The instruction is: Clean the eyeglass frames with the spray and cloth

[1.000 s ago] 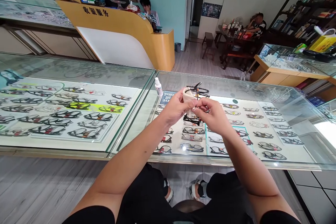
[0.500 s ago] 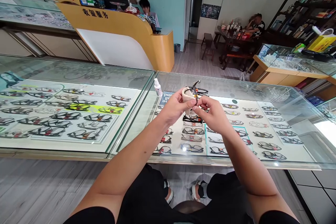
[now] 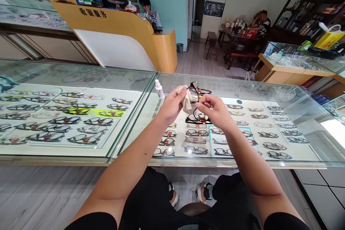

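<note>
Above the glass counter, my left hand [image 3: 173,105] pinches a beige cloth [image 3: 188,104] between thumb and fingers. A pair of dark-framed glasses [image 3: 194,88] is held up just right of the cloth, one lens close against it. My right hand [image 3: 214,109] has its thumb and fingers closed on the frame of these glasses. A small white spray bottle [image 3: 159,90] stands upright on the counter, left of my left hand. Under the glass, rows of eyeglasses [image 3: 196,150] lie below my hands.
The glass display counter [image 3: 134,163] spans the view, with more eyeglasses [image 3: 90,138] on the left. Beyond it stand a curved wooden reception desk [image 3: 164,50] with a person [image 3: 151,12] behind, and a dark table where another person [image 3: 262,21] sits. A yellow bag [image 3: 330,39] is at right.
The cloth has shifted slightly left and down with my left hand, exposing more of the glasses. My right hand now holds them at a different angle. The view has shifted slightly.
</note>
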Available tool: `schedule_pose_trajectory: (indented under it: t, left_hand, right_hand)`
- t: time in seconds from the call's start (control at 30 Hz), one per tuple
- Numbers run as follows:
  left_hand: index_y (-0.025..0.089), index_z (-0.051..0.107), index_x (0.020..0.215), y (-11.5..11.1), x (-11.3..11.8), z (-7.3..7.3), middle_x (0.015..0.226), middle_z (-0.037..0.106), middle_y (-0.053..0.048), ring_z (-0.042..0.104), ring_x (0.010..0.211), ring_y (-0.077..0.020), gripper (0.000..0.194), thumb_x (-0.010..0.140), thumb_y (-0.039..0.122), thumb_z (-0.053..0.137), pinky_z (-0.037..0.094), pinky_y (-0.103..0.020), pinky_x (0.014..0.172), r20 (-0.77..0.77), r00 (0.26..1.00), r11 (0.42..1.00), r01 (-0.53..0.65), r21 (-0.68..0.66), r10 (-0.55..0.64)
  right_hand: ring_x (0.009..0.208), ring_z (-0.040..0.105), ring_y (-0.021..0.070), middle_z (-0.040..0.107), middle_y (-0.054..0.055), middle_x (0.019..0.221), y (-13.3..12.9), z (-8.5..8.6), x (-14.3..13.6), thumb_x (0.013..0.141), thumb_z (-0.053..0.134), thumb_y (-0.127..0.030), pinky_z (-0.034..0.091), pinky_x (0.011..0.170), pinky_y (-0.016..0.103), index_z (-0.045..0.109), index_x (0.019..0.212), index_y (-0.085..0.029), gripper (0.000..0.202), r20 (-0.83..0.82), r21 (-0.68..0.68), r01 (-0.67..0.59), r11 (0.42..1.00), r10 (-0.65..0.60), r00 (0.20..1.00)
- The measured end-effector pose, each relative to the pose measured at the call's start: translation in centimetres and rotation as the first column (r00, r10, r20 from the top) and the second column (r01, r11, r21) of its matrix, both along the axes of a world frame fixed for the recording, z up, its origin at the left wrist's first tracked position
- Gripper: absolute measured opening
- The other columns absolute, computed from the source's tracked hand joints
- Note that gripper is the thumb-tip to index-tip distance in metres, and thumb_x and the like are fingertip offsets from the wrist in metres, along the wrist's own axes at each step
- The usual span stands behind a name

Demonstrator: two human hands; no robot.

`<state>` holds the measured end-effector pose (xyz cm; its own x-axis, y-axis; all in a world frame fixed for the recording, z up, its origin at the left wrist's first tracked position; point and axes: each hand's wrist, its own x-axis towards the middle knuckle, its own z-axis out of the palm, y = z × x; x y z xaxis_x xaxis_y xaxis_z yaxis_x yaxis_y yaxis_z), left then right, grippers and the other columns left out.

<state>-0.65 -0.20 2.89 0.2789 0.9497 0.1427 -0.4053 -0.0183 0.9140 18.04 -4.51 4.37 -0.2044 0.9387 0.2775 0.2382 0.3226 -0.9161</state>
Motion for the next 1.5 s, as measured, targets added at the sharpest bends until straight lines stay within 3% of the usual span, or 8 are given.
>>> schedule_pose_trajectory:
  t: [0.3, 0.53, 0.67, 1.0, 1.17, 1.3, 1.4, 1.5]
  left_hand:
    - [0.026, 0.07, 0.1, 3.2, -2.0, -1.8, 0.078, 0.049, 0.001, 0.046, 0.07, -0.0142, 0.041, 0.09, 0.065, 0.08, 0.041, -0.026, 0.064, -0.138, 0.901, 0.885, -0.358, 0.299, 0.411]
    - [0.021, 0.072, 0.081, 3.3, -2.4, -2.2, 0.086, 0.058, -0.004, 0.048, 0.078, -0.0183, 0.031, 0.102, 0.041, 0.064, 0.038, -0.031, 0.074, -0.474, 0.644, 0.775, -0.321, 0.544, 0.6]
    - [0.022, 0.074, 0.102, 3.2, -2.2, -2.6, 0.097, 0.061, -0.005, 0.053, 0.08, -0.0209, 0.016, 0.1, 0.03, 0.06, 0.041, -0.035, 0.08, -0.685, 0.448, 0.815, -0.24, 0.527, 0.575]
    - [0.02, 0.06, 0.144, 3.1, -2.7, -3.4, 0.147, 0.053, -0.023, 0.048, 0.145, -0.0448, 0.052, 0.093, 0.024, 0.068, 0.049, -0.06, 0.112, -0.897, 0.019, 0.881, -0.194, 0.431, 0.442]
    - [0.023, 0.06, 0.145, 3.2, -2.6, -3.2, 0.151, 0.062, -0.015, 0.055, 0.146, -0.0345, 0.047, 0.101, 0.038, 0.064, 0.041, -0.057, 0.126, -0.617, 0.305, 0.665, -0.078, 0.743, 0.725]
    - [0.028, 0.041, 0.167, 3.4, -2.7, -2.5, 0.176, 0.042, -0.016, 0.038, 0.163, -0.0366, 0.085, 0.097, 0.067, 0.07, 0.03, -0.059, 0.134, -0.392, 0.499, 0.444, 0.016, 0.896, 0.773]
    - [0.033, 0.034, 0.172, 3.2, -2.6, -2.2, 0.18, 0.037, -0.016, 0.036, 0.165, -0.0389, 0.101, 0.09, 0.078, 0.072, 0.031, -0.062, 0.134, -0.387, 0.574, 0.386, 0.129, 0.913, 0.722]
    - [0.034, 0.042, 0.169, 2.7, -2.3, -2.2, 0.168, 0.056, -0.014, 0.051, 0.156, -0.036, 0.093, 0.091, 0.074, 0.072, 0.044, -0.059, 0.128, -0.408, 0.606, 0.392, 0.167, 0.905, 0.683]
  right_hand:
    - [0.07, 0.037, 0.0149, 0.045, -0.003, 0.074, 2.2, -0.6, 2.0, 0.08, 0.085, -0.067, 0.032, 0.069, 0.031, 0.054, 0.077, -0.025, 0.052, -0.31, -0.076, 0.016, 0.997, -0.038, 0.95]
    - [0.068, 0.04, 0.0141, 0.045, -0.003, 0.074, 3.6, -0.8, 3.0, 0.072, 0.091, -0.066, 0.035, 0.067, 0.031, 0.055, 0.074, -0.025, 0.054, -0.435, -0.121, 0.021, 0.992, -0.072, 0.898]
    - [0.068, 0.04, 0.0133, 0.045, -0.003, 0.074, 3.7, -0.8, 3.3, 0.07, 0.095, -0.062, 0.034, 0.065, 0.03, 0.057, 0.073, -0.024, 0.054, -0.496, -0.138, 0.01, 0.99, -0.078, 0.865]
    - [0.07, 0.042, 0.0145, 0.051, -0.002, 0.076, 3.4, -0.9, 3.1, 0.077, 0.092, -0.059, 0.036, 0.07, 0.031, 0.059, 0.074, -0.024, 0.048, -0.472, -0.086, -0.034, 0.996, -0.011, 0.881]
    - [0.081, 0.047, 0.0188, 0.055, 0.0, 0.083, 2.9, -0.7, 3.1, 0.097, 0.072, -0.053, 0.038, 0.078, 0.035, 0.053, 0.081, -0.025, 0.037, -0.093, 0.138, 0.039, 0.99, -0.027, 0.995]
    - [0.095, 0.051, 0.0239, 0.062, 0.004, 0.096, 2.1, 0.1, 3.6, 0.106, 0.056, -0.038, 0.039, 0.09, 0.041, 0.052, 0.089, -0.025, 0.023, 0.346, 0.375, -0.015, 0.927, -0.125, 0.93]
    - [0.098, 0.051, 0.0253, 0.063, 0.005, 0.1, 1.9, 0.5, 4.1, 0.108, 0.052, -0.034, 0.038, 0.091, 0.042, 0.051, 0.091, -0.025, 0.019, 0.498, 0.371, -0.098, 0.924, -0.108, 0.86]
    - [0.1, 0.051, 0.026, 0.063, 0.005, 0.102, 1.8, 0.7, 4.4, 0.107, 0.05, -0.031, 0.038, 0.094, 0.043, 0.05, 0.091, -0.025, 0.017, 0.565, 0.346, -0.137, 0.928, -0.09, 0.82]
